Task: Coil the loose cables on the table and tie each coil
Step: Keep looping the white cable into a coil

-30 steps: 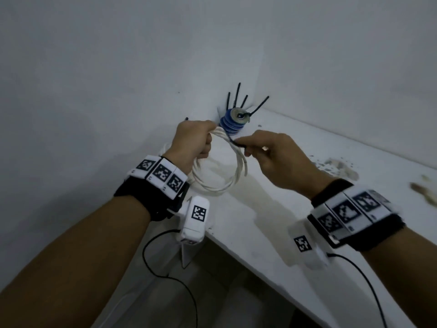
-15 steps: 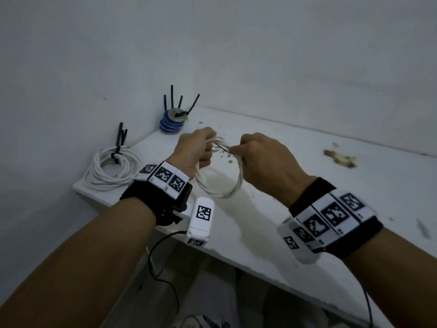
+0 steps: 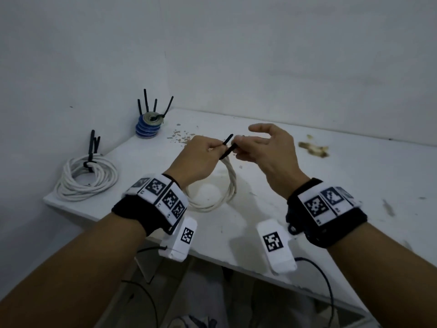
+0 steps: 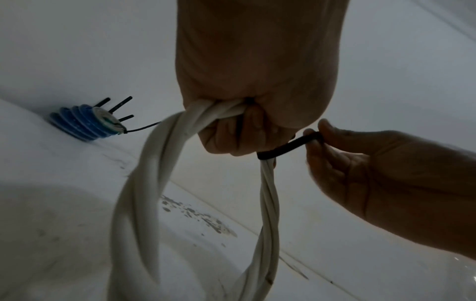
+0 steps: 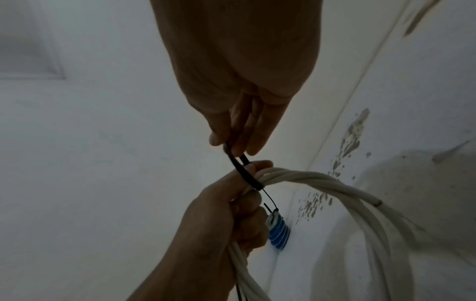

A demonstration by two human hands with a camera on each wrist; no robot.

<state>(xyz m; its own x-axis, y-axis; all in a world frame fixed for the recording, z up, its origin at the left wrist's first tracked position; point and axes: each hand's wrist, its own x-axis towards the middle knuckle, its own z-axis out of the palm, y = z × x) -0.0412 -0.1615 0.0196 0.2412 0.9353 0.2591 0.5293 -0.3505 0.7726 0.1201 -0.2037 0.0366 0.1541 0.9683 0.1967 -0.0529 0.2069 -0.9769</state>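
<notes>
My left hand (image 3: 201,152) grips the top of a white cable coil (image 3: 230,183) that hangs down to the white table (image 3: 307,185). A black tie (image 3: 227,147) is looped round the coil just beside my left fingers. My right hand (image 3: 257,147) pinches one end of the tie (image 4: 291,145) between thumb and fingers, its other fingers spread. In the right wrist view the black tie (image 5: 244,173) runs from my right fingertips (image 5: 231,142) to the coil (image 5: 322,183) held by the left hand (image 5: 231,203).
A tied white cable coil (image 3: 85,178) with black tie ends lies at the table's left corner. A stack of small blue coils (image 3: 149,126) with black ties stands at the back by the wall. Brown debris (image 3: 312,147) lies to the right.
The view has shifted so the table's left corner shows. The black tie now stands out between my hands, and my right hand's free fingers have spread while it pinches the tie's end.
</notes>
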